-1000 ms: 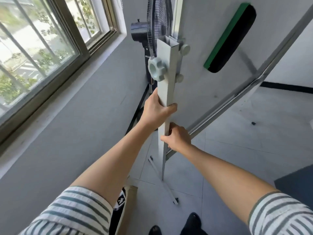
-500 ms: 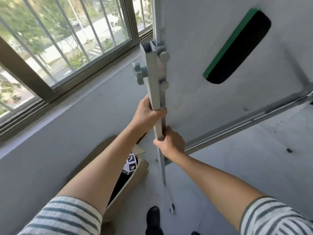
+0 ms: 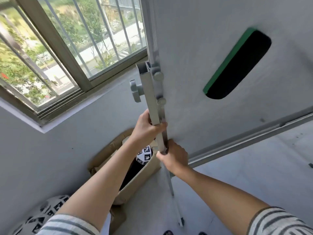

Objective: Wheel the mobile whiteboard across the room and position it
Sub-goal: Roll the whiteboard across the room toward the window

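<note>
The whiteboard [image 3: 211, 65] fills everything from twelve to three o'clock, a flat barrier. Its upright post [image 3: 149, 95] stands dead centre, both hands clamped on it, the left hand [image 3: 146, 128] above the right hand [image 3: 174, 156]. At eleven, a knob [image 3: 135, 90] juts from the post toward the window [image 3: 55, 53]. The wall [image 3: 50, 150] closes in from nine to eleven. An open cardboard box [image 3: 135, 180] sits at the post's foot, around seven. Bare floor [image 3: 245, 167] lies open from four to five, below the board's lower rail [image 3: 250, 138].
</note>
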Demonstrator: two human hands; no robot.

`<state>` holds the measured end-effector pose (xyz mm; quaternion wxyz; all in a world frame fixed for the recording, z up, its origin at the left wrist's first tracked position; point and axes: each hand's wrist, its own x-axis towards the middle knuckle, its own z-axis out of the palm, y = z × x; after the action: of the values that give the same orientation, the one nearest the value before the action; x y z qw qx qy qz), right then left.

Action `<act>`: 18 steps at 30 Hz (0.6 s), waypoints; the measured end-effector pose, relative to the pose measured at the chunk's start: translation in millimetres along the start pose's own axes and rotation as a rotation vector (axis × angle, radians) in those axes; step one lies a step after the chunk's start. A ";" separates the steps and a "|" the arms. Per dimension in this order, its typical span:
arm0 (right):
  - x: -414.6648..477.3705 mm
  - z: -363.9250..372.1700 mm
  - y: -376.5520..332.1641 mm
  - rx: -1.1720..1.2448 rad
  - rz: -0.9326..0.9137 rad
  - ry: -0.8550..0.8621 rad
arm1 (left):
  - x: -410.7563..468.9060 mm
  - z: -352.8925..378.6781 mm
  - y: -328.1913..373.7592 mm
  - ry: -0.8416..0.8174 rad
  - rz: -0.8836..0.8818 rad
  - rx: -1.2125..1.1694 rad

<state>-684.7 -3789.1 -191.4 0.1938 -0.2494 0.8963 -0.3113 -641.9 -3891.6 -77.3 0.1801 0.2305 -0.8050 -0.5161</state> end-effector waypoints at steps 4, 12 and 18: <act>-3.0 -1.7 -9.1 -0.026 -0.001 -0.002 | 0.3 -7.7 -0.7 -0.014 0.033 -0.010; -16.9 -27.6 46.6 -0.025 0.030 -0.194 | -30.6 10.4 -67.9 -0.057 -0.168 0.170; -39.4 -79.1 170.8 -0.001 0.296 -0.147 | -75.5 45.6 -128.3 -0.400 -0.402 0.478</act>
<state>-748.7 -3613.8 -237.8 0.3023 -0.1369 0.9068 -0.2600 -579.6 -3861.7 -216.8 -0.1447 0.3139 -0.8609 -0.3734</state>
